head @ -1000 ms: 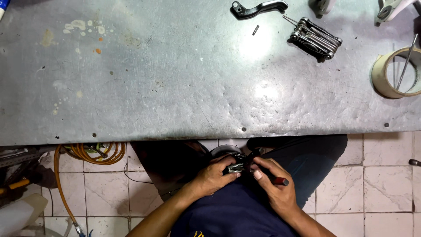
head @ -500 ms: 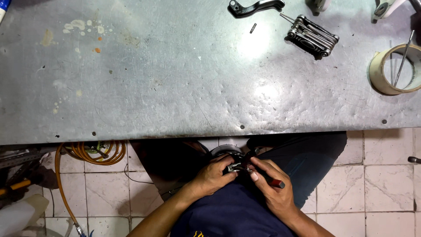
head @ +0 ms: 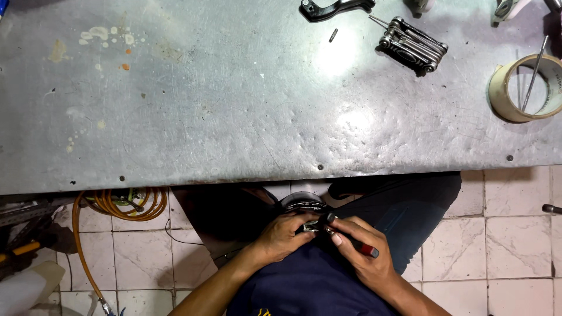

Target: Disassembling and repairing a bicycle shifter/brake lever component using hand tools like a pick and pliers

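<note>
Count from my remote seat: mostly one of each

I count two hands, the left hand (head: 285,235) and the right hand (head: 364,257), one small metal part (head: 310,225) between them and one red-and-black tool (head: 351,237). On the one metal table (head: 205,105) I count one folding key set (head: 413,45), one black lever (head: 333,8), one small screw (head: 333,35), one roll of tape (head: 524,88) and one thin rod (head: 534,73). On the floor I count one coil of orange hose (head: 126,203).

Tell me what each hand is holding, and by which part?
The right hand grips a red-and-black handled tool by its handle. The left hand holds a small metal part in its fingertips; which portion cannot be told.
</note>
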